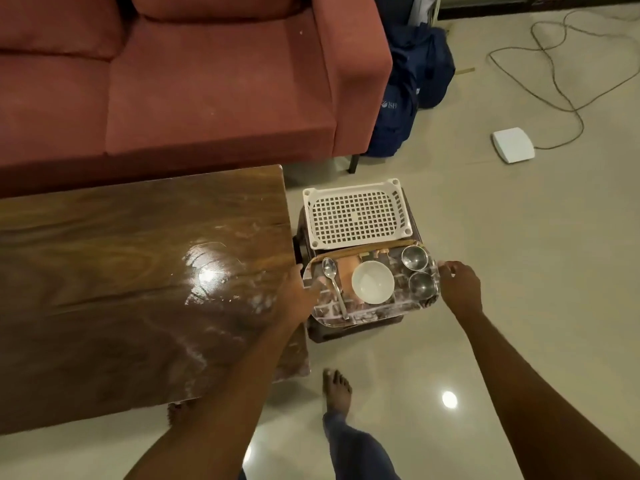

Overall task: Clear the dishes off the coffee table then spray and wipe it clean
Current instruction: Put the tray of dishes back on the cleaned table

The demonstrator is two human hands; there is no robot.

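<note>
A patterned tray (367, 315) rests on a dark stool (346, 332) just right of the wooden coffee table (121, 271). On the tray lie a steel spoon (334, 282), a white bowl (373, 282) and two small steel bowls (414, 257) (421, 285). My left hand (298, 296) holds the tray's left rim with the thumb over the edge. My right hand (460, 285) is at the tray's right rim, its loosely bent fingertips touching the rim. The tabletop carries whitish smears and a glare spot, with no dishes on it.
A white perforated basket (356, 216) sits on the stool behind the tray. A red sofa (207, 81) runs along the table's far side, with blue bags (408, 91) beside it. A white box (513, 144) and its cable lie on the tiled floor. My bare foot (336, 389) stands below the stool.
</note>
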